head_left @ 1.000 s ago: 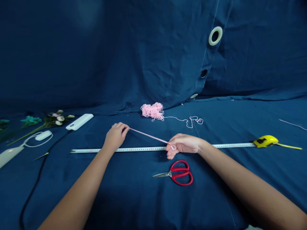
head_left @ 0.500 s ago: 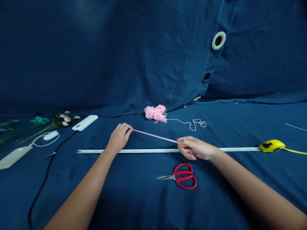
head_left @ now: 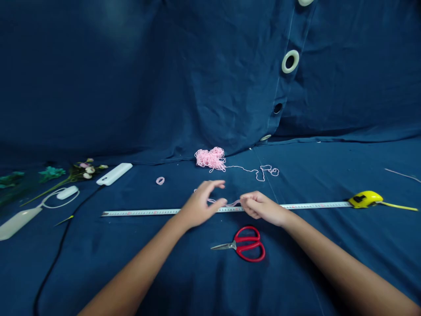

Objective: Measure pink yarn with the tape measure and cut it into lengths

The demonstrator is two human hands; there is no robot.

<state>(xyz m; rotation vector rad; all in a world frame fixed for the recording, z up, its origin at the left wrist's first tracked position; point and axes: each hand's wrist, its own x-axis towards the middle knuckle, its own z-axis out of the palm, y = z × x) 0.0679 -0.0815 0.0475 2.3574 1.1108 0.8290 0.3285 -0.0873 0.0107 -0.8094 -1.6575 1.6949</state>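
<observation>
In my right hand [head_left: 261, 207], pinched fingers hold a doubled length of pink yarn [head_left: 233, 203]. The yarn hangs slack to the left and passes behind my left hand [head_left: 204, 202]. That left hand is open, thumb and fingers apart, and whether it touches the yarn I cannot tell. Both hands hover close to the extended tape measure blade [head_left: 138, 213], covering parts of it. Red-handled scissors [head_left: 248, 244] lie just below the hands. Beyond them sits a tangled heap of pink yarn [head_left: 210, 159], with a loose strand trailing right.
A small pale pink ring [head_left: 160, 180] lies left of the hands. The yellow tape measure case [head_left: 365, 199] rests at the right. On the left are a white power strip [head_left: 114, 174] with a black cord, a white adapter [head_left: 23, 221] and artificial flowers [head_left: 86, 169].
My left hand has moved right, towards my right hand, and opened from its pinch. The yarn, taut between both hands before, is now slack. The small ring has come into view.
</observation>
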